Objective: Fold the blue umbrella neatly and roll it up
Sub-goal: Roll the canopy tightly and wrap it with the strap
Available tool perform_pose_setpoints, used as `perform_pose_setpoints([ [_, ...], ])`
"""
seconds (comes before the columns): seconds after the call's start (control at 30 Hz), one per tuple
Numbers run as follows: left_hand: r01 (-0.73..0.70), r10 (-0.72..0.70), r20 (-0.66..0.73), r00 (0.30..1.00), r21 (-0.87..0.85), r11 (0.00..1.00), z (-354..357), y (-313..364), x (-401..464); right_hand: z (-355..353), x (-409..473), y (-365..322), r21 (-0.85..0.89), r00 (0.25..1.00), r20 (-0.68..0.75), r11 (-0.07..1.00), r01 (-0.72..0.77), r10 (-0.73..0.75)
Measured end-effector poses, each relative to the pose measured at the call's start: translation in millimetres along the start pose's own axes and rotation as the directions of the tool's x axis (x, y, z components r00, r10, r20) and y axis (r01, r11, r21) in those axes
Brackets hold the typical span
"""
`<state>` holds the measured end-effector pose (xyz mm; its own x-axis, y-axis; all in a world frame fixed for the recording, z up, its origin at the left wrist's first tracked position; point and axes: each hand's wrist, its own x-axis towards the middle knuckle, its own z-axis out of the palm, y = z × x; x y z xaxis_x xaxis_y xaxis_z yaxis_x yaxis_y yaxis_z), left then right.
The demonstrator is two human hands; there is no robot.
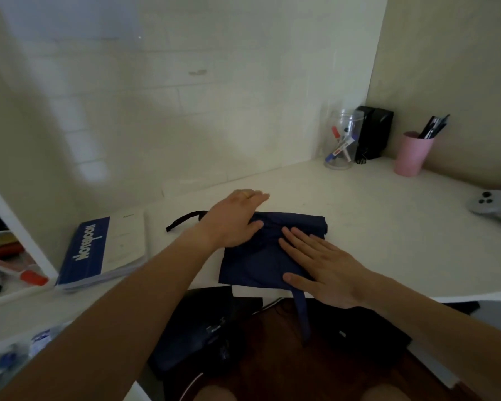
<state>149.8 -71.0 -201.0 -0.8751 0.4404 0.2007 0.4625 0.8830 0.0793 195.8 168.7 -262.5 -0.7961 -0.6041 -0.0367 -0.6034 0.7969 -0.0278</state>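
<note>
Straight fingers (294,237) of the right hand (327,267) lie flat on the folded blue umbrella (252,264), thumb spread toward the near edge, holding nothing but pressing the cloth down. The left hand (235,221) rests on the fabric's far left corner, its fingers extended and relaxed, a ring on one of them, gripping nothing either.

The umbrella lies as a flattened, roughly square packet on the white tabletop (388,215), close to the near edge and directly under both hands. Its long axis appears to run left to right, with a black wrist strap (182,219) trailing from the left end and a blue closure strap (301,314) hanging off the tabletop's near edge. The right hand covers the packet's right half and sits nearer that strap; the left is nearer the handle end, so a roll would likely start from one long edge and turn across the packet toward the other.

Farther out stand a notebook (99,250) at left, a clear jar of markers (342,140), a pink cup (412,154) with pens, and a game controller (492,206) at far right.
</note>
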Motion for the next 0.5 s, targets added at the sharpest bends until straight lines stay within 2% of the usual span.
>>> perform_pose_setpoints([
  [0.03, -0.001, -0.002, 0.136, 0.991, 0.022, 1.000, 1, -5, 7, 0, 0, 0, 0.001, 1.000, -0.005, 1.000, -0.001, 0.001],
  [0.07, -0.010, 0.000, 0.210, 0.978, 0.046, 0.999, 3, -10, 12, 0, 0, -1, 0.001, 1.000, -0.008, 1.000, -0.001, 0.001],
  [0.1, -0.021, 0.010, 0.211, 0.978, 0.049, 0.999, 7, -14, 15, 1, 0, 0, 0.004, 1.000, -0.011, 1.000, 0.002, -0.002],
  [0.3, -0.084, 0.086, -0.060, 0.995, 0.026, 0.996, 18, -17, 5, -11, -14, -10, 0.058, 0.997, 0.012, 0.996, 0.074, -0.075],
  [0.33, -0.093, 0.096, -0.097, 0.991, 0.030, 0.995, 21, -16, 3, -20, -14, -12, 0.086, 0.996, -0.022, 0.993, 0.083, -0.082],
  [0.37, -0.099, 0.104, -0.130, 0.986, 0.040, 0.994, 23, -14, 1, -31, -11, -13, 0.117, 0.989, -0.120, 0.988, 0.099, -0.084],
  [0.43, -0.100, 0.112, -0.176, 0.978, 0.073, 0.992, 26, -12, -2, -49, 7, -8, 0.168, 0.922, -0.385, 0.980, 0.106, -0.034],
  [0.47, -0.101, 0.118, -0.189, 0.975, 0.097, 0.990, 27, -11, -2, -55, 19, 1, 0.198, 0.895, -0.444, 0.978, 0.060, 0.035],
  [0.5, -0.108, 0.130, -0.202, 0.971, 0.120, 0.987, 27, -10, -3, -61, 32, 12, 0.248, 0.909, -0.401, 0.969, -0.009, 0.111],
])
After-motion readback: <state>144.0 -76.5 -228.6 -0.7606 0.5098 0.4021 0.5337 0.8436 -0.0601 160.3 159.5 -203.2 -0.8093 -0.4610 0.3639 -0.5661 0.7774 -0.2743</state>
